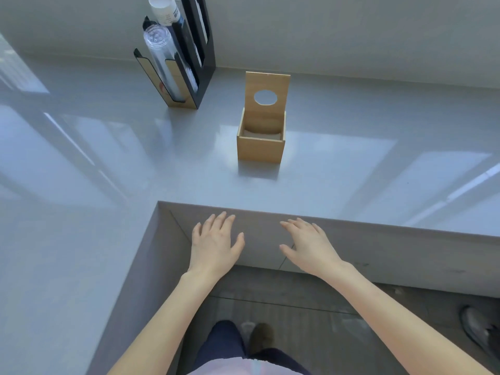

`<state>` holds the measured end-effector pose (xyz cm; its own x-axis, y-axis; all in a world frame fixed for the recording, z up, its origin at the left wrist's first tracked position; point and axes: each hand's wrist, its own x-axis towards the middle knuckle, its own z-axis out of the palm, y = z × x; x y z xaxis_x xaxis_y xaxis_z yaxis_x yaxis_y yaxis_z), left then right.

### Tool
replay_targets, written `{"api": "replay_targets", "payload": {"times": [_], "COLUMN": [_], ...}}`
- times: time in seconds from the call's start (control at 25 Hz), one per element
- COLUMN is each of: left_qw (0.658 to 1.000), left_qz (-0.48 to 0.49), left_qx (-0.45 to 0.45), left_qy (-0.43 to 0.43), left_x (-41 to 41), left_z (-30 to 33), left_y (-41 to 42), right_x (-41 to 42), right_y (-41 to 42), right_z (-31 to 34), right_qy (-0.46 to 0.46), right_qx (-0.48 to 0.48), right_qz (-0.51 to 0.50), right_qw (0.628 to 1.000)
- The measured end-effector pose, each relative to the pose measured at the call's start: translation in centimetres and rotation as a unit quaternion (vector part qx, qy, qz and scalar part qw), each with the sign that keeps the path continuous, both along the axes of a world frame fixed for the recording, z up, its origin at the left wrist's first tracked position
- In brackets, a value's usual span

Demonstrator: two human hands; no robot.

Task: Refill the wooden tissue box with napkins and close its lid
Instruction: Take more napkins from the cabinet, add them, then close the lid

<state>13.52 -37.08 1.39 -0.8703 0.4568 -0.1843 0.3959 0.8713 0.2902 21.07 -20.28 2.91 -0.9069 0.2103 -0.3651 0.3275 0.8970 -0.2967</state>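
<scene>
The wooden tissue box [260, 150] stands on the grey counter [108, 158], a little beyond the counter's front edge. Its lid [267, 85], with a round hole, is swung up and stands upright at the back. Inside, low down, pale napkins [261, 135] show. My left hand [215, 243] and my right hand [311, 246] hover side by side in front of the counter's edge, palms down, fingers spread, holding nothing. Both are well short of the box and touch nothing.
A black and wood cup-and-lid dispenser [178, 55] with stacked clear cups stands at the back left against the wall. The counter wraps round in an L to my left. Someone's shoe [479, 331] is on the floor at the lower right.
</scene>
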Motion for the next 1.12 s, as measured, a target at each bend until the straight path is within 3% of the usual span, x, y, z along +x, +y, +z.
{"api": "replay_targets", "payload": {"times": [0.64, 1.12], "left_qw": [0.993, 0.993], "left_qz": [-0.097, -0.114], "left_qx": [-0.048, -0.013], "left_qy": [-0.053, 0.003], "left_x": [2.5, -0.4], "left_z": [-3.0, -8.2], "left_y": [-3.0, 2.5], "right_x": [3.7, -0.2], "right_y": [-4.2, -0.1], "right_z": [-3.8, -11.2], "right_qy": [-0.040, 0.065], "right_qx": [0.019, 0.095], "right_qz": [-0.052, -0.035], "right_qw": [0.998, 0.993]}}
